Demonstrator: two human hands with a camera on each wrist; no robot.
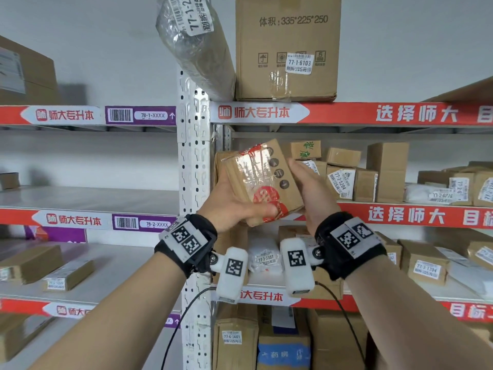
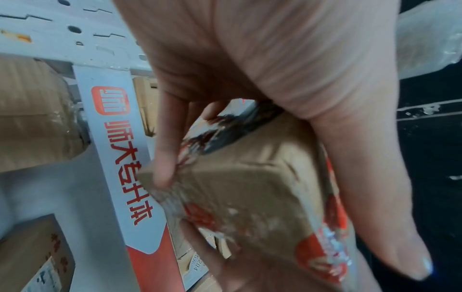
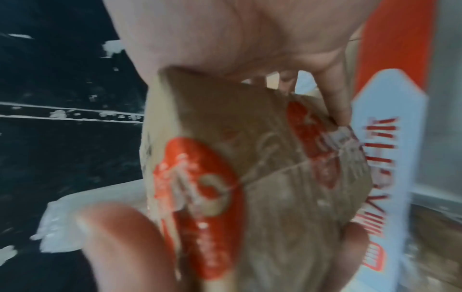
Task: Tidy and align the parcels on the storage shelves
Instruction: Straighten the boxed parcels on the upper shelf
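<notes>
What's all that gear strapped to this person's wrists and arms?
Each wrist wears a black fabric strap carrying white plates printed with black square codes. A white rounded pod, also coded, hangs off each, trailing a thin black cable. No sleeves or gloves.

**One head view, two close wrist views**

The head camera looks forward from behind both wrists, with the racking (image 1: pixel 194 156) beyond the fingers. Each wrist camera peers along its own hand from very near, the left hand (image 2: pixel 275 59) and right hand (image 3: pixel 237 35) filling the top of the frame. All three share the taped parcel (image 1: pixel 262 182) between the fingers. Both wrist views catch a shelf strip (image 2: pixel 120 158) beyond the fingertips.
</notes>
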